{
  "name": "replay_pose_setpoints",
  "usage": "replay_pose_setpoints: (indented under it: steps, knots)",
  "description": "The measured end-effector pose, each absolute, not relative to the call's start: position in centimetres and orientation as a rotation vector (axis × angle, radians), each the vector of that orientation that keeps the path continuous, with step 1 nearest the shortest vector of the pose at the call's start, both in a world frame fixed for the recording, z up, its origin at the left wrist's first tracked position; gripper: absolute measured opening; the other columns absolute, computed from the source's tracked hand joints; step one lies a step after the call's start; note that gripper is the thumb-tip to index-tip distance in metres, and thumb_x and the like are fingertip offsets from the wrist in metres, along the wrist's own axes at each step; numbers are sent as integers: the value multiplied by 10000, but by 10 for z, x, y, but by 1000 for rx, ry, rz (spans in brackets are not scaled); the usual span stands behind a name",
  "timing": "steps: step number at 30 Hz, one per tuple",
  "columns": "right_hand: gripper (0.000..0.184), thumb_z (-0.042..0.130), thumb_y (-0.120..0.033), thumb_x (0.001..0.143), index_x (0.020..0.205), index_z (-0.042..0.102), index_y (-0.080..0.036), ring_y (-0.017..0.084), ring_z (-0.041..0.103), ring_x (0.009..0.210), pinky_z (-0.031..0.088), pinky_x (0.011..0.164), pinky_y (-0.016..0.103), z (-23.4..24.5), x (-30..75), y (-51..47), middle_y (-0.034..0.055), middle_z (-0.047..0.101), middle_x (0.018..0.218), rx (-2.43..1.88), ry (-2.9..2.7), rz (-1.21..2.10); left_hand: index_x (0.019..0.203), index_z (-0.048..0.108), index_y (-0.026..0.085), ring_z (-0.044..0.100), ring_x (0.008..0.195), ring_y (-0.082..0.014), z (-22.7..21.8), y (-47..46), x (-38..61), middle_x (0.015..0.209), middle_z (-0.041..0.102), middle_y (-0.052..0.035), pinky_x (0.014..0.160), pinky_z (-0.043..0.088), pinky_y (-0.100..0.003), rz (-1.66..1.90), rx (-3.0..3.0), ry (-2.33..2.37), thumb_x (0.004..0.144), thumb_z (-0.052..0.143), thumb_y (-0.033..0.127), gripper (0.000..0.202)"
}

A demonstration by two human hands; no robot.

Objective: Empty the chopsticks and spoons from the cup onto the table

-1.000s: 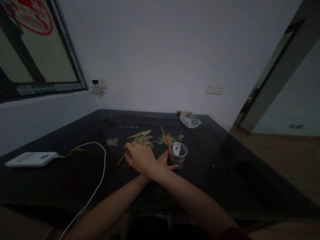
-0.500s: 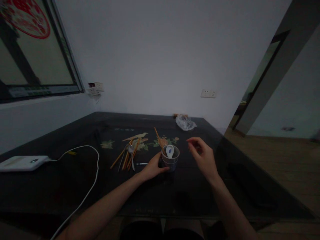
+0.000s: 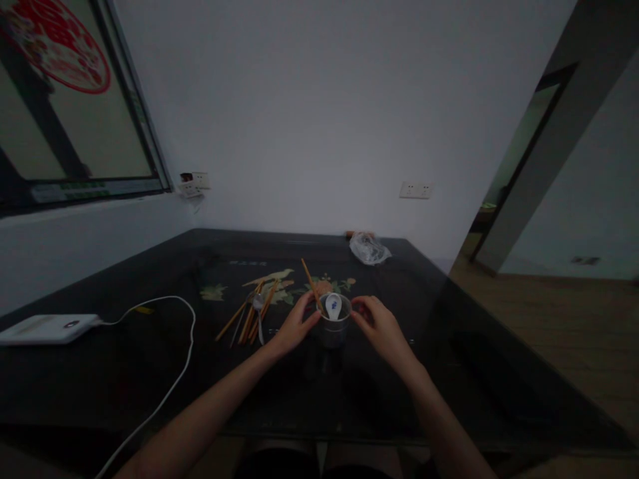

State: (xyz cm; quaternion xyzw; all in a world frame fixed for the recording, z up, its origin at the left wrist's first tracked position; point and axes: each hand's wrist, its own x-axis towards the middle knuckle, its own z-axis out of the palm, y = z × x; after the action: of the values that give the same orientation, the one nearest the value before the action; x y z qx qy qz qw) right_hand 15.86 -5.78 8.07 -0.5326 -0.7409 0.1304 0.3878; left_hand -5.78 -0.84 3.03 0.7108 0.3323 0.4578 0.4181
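Observation:
A grey metal-looking cup (image 3: 333, 334) stands upright on the dark table in front of me. Inside it are a white soup spoon (image 3: 333, 307) with a blue mark and a wooden chopstick (image 3: 309, 281) that leans out to the left. My left hand (image 3: 295, 324) grips the cup's left rim with thumb and fingers, close beside the chopstick. On the opposite side my right hand (image 3: 382, 328) has its thumb and fingertips closed at the right rim. Left of the cup lies a loose bunch of chopsticks (image 3: 246, 324), with a metal spoon (image 3: 258, 307) on top.
A white power bank (image 3: 50, 329) with a white cable (image 3: 192, 332) occupies the table's left side. Toward the wall sits a crumpled clear plastic bag (image 3: 369, 249). A dark flat object (image 3: 494, 376) lies at the right, hard to make out.
My right hand has moved left, from beside the cup onto its right rim. My left hand has shifted from the cup's side up to its left rim. The cup now sits slightly further left in view.

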Motion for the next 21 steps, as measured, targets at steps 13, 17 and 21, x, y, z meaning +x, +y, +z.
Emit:
replay_pose_setpoints:
  steps: [13,17,21]
  knots:
    - [829,778,-300,625,1329,344,-237,265,428,1240,420,954,438,26,163,-50,114,466,1305,-1052,-1646,1111,1121,533,175,520,1152,-234,73,-2,-39,1199,580,-98,1018,379,-381,1047,1998,957,764,638,323,401]
    - [820,804,-257,587,1289,381,-222,272,469,1208,398,981,457,22,153,-47,110,502,1286,-1026,-1645,1111,1047,593,188,540,1098,-230,85,0,-36,1140,606,-74,992,395,-365,950,2183,1026,746,654,313,332]
    - [805,803,-228,581,1271,389,-195,275,493,1177,409,964,458,18,151,-43,121,516,1277,-1061,-1644,1048,984,656,189,517,1120,-240,93,0,-33,1171,586,-79,1000,380,-361,813,2380,1133,726,679,315,288]
